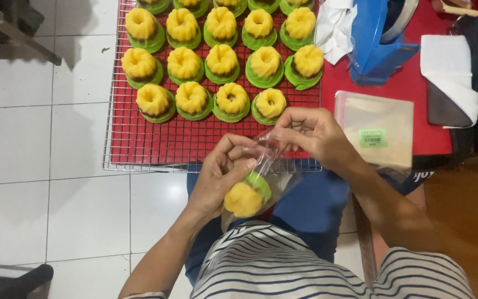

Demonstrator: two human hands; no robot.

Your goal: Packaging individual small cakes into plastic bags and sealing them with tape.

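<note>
I'm looking down over my lap at both hands working one cake into a bag. My left hand is curling around a small yellow-and-green fluted cake, fingers closed on it through a clear plastic bag, thumb pressing on top. Cupping it low like this is keeping the soft cake from being squashed while the film goes around it. My right hand is pinching the open mouth of the same bag, fingertips shut tight on the film and pulling it up and away, so the plastic is stretching taut between the two hands. The cake is sitting at the bottom end of the bag, above my knees, just in front of the near edge of the wire cooling rack.

The rack is lying on a red table and is carrying rows of matching cakes, spaced apart, probably so they aren't sticking to each other; its near strip is bare wire. A stack of flat clear bags with a green label is lying just right of the rack, close to my right hand for easy picking. Further back a blue plastic container and white cloths are sitting on the table. White floor tiles are showing to the left.
</note>
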